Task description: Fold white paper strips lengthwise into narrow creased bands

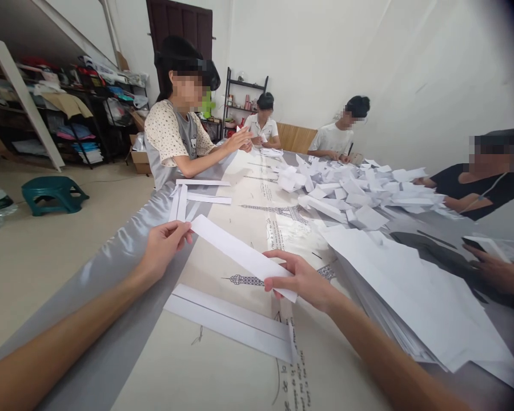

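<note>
Between my two hands a white paper strip [235,248] is held slantwise above the printed tablecloth [223,354]. My left hand [165,245] pinches its far left end between thumb and fingers. My right hand [297,279] grips the near right end, thumb on one side and fingers on the other. Below the strip, flat on the cloth, lies a folded white paper [231,322] with a dark line along its length. Several more paper strips [203,191] lie beyond my left hand. To the right of my right hand rests a stack of white paper sheets [415,291].
A large heap of folded papers [346,188] covers the table's far right. Several people sit around the table; one person [177,125] at the left handles paper. A green stool [53,194] stands on the floor at left, before cluttered shelves [77,108].
</note>
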Available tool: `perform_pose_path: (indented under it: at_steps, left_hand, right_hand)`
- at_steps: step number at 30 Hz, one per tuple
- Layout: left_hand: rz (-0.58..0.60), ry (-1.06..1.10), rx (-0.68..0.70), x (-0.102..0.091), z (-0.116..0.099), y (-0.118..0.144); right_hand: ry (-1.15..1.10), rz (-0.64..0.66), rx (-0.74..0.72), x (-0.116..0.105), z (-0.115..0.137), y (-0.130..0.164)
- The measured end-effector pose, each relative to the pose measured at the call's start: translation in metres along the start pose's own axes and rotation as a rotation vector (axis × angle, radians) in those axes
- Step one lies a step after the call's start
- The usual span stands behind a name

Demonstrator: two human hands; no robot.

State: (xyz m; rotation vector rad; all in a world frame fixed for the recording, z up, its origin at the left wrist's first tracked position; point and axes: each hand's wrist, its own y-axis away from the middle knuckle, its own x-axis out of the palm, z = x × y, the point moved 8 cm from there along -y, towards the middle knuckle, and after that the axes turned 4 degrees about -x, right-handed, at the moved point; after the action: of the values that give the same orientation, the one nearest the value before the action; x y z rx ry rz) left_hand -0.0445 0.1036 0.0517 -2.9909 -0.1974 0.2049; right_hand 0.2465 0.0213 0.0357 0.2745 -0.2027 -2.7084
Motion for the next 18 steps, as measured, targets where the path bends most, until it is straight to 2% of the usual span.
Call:
perform_pose_path:
  at_steps: [5, 8, 10, 11, 14, 16, 18]
  left_hand:
    - [0.028, -0.23, 0.051, -0.001, 0.002, -0.002]
    - [0.053, -0.557, 0.135, 0.0, 0.007, -0.004]
    - [0.004, -0.76, 0.281, 0.002, 0.001, 0.0]
    - [-0.009, -0.839, 0.393, 0.007, -0.005, 0.006]
    - [0.086, -0.997, 0.725, 0.038, -0.018, 0.037]
    - [0.255, -1.011, 0.868, 0.063, -0.017, 0.063]
    - [0.381, -1.007, 0.924, 0.08, -0.012, 0.083]
  right_hand:
    - [0.06, -0.117, 0.02, -0.018, -0.008, -0.003]
    - [0.085, -0.069, 0.026, -0.012, -0.008, -0.005]
    - [0.119, -0.034, 0.027, -0.007, -0.007, -0.006]
    - [0.138, -0.023, 0.022, -0.005, -0.007, -0.006]
    - [0.18, 0.004, -0.006, -0.003, -0.01, -0.008]
    - [0.218, 0.021, -0.026, -0.002, -0.013, -0.009]
    - [0.305, 0.011, -0.076, -0.003, -0.013, -0.01]
